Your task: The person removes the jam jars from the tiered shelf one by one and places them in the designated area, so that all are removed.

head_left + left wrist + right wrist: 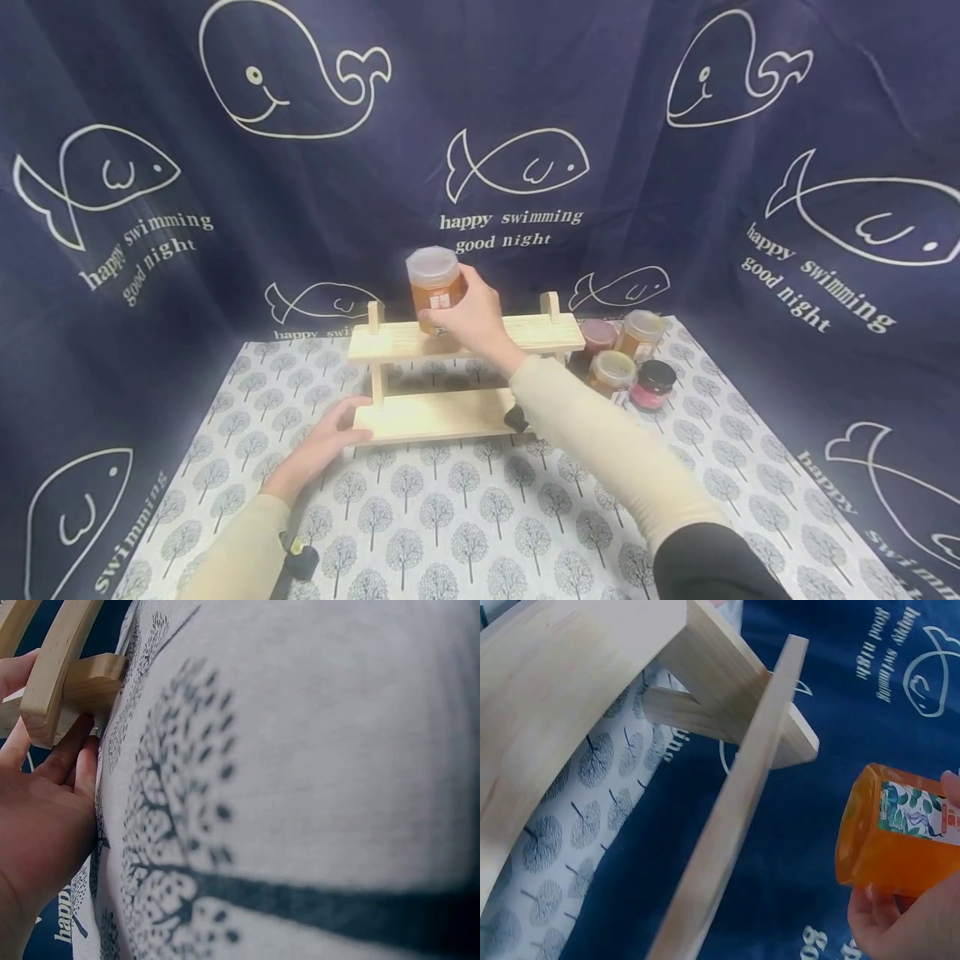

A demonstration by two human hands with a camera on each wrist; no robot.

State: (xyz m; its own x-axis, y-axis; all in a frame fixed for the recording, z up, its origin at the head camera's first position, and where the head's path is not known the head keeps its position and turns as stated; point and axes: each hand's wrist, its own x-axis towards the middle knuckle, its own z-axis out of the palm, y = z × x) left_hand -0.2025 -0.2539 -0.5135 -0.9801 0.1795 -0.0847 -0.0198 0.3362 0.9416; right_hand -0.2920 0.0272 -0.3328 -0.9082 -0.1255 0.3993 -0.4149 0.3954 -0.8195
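My right hand [476, 317] grips a jar of orange honey-like filling [435, 282] with a frosted lid and a label. It holds the jar upright above the upper board of a two-tier wooden shelf [517, 333]. In the right wrist view the orange jar [900, 825] is apart from the wood, its base showing, with fingers [871, 915] round it. My left hand [330, 433] holds the left end of the shelf's lower board [442, 415]. The left wrist view shows this hand [45, 825] with thumb and fingers on either side of the wooden end piece [56, 682].
Right of the shelf stand several jars: a dark reddish one [597, 335], two amber ones [640, 333] with pale lids, and a pink one [651, 392] with a black lid. A tree-print cloth [465, 500] covers the table. A navy whale-print curtain [510, 75] hangs behind.
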